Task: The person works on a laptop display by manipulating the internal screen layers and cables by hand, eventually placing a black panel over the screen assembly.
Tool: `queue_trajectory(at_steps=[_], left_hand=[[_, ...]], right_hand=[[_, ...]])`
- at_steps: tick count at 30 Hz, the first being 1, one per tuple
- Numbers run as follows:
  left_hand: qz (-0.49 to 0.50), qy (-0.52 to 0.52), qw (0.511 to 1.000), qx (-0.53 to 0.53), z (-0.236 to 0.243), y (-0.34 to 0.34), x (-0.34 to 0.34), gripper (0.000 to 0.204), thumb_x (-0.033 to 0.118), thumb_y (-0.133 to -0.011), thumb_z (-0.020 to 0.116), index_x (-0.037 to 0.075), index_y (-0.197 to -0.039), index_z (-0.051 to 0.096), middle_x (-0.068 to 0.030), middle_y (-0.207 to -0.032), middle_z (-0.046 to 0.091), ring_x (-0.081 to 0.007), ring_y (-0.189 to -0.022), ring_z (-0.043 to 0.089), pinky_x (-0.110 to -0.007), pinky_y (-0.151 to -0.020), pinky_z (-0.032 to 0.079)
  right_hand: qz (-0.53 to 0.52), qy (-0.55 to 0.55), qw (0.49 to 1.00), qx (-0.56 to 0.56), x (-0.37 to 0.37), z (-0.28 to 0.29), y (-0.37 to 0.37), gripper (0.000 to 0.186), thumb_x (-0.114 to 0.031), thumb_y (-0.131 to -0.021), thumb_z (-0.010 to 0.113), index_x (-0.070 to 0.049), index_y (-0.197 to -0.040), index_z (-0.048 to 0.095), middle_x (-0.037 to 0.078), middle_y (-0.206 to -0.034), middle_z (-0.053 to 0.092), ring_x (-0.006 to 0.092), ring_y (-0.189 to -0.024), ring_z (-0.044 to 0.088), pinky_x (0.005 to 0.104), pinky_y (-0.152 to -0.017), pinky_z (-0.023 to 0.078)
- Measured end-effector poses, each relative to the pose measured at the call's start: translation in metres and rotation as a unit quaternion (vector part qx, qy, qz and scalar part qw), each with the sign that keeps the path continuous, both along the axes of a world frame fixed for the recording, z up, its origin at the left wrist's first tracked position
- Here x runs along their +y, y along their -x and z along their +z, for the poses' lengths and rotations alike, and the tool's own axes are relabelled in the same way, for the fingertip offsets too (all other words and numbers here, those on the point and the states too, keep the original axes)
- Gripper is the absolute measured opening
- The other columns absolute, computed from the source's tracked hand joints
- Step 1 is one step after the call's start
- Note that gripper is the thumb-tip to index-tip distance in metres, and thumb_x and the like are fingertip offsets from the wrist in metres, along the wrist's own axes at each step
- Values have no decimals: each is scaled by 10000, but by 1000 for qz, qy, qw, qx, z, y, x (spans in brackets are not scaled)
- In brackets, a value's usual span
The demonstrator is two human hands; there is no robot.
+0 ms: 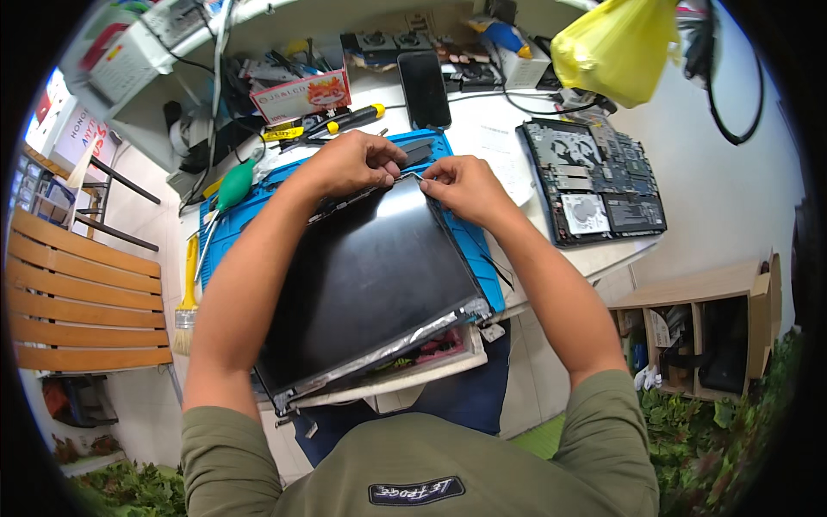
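Note:
A dark laptop screen panel (370, 267) lies tilted over the near edge of the workbench, its lower part above my lap. Silver tape runs along its near edge. My left hand (357, 164) is curled at the panel's far edge, thumb and fingers drawn together; what they hold, if anything, is too small to make out. At the far right corner my right hand (463, 185) pinches a thin pale strip (417, 176) along the edge. Under the panel lies a blue work mat (226, 246), with a small dark part (417, 153) just beyond my hands.
An opened laptop base (594, 185) sits on the right. Behind stand a black phone (424, 90), yellow-black tools (345, 119) and a red-white box (301, 96). A green air blower (234, 185) and yellow-handled brush (186, 293) lie left. A yellow bag (616, 52) hangs above.

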State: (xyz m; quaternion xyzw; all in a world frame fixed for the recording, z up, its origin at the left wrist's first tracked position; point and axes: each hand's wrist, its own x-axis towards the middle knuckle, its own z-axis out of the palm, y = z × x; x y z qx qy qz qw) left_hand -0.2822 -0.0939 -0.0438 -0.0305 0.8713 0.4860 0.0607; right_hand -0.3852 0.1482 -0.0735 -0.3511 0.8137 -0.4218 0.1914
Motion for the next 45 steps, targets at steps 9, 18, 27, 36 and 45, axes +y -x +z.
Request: queue_trajectory(at_steps=[9, 18, 27, 36, 45], left_hand=[[75, 12, 997, -25, 14, -8, 28, 375, 29, -864, 884, 24, -1233, 815, -64, -1005, 797, -143, -892, 745, -307, -844, 614], [198, 56, 979, 14, 13, -16, 51, 331, 55, -803, 915, 31, -1122, 831, -134, -1001, 787, -298, -924, 773, -415, -846, 613], [261, 38, 965, -10, 18, -20, 59, 293, 68, -794, 931, 52, -1075, 847, -124, -986, 765, -304, -924, 755, -421, -851, 596], [209, 52, 977, 2, 14, -19, 50, 198, 126, -827, 922, 55, -999, 854, -112, -991, 748, -323, -943, 737, -436, -847, 585], [140, 155, 965, 157, 8, -32, 56, 153, 111, -864, 865, 64, -1006, 835, -81, -1004, 686, -300, -976, 710, -440, -851, 594]], right_hand=[[-60, 6, 997, -50, 5, 15, -16, 198, -192, -921, 868, -29, -1025, 830, 112, -774, 777, 211, -658, 738, 344, -669, 583], [-93, -16, 996, -10, -7, 28, -23, 170, -160, -900, 861, -32, -1004, 816, 140, -887, 791, 283, -700, 739, 397, -700, 593], [-65, -53, 996, -6, -9, 37, -19, 205, -182, -905, 852, -38, -1047, 812, 160, -918, 801, 328, -741, 761, 429, -722, 602], [-94, -50, 994, 11, -12, 40, -24, 129, -165, -953, 802, -39, -976, 809, 168, -910, 802, 355, -791, 780, 450, -728, 601], [-110, -71, 991, -2, -18, 40, -23, 138, -161, -933, 820, -26, -902, 817, 167, -839, 796, 367, -768, 783, 456, -721, 608]])
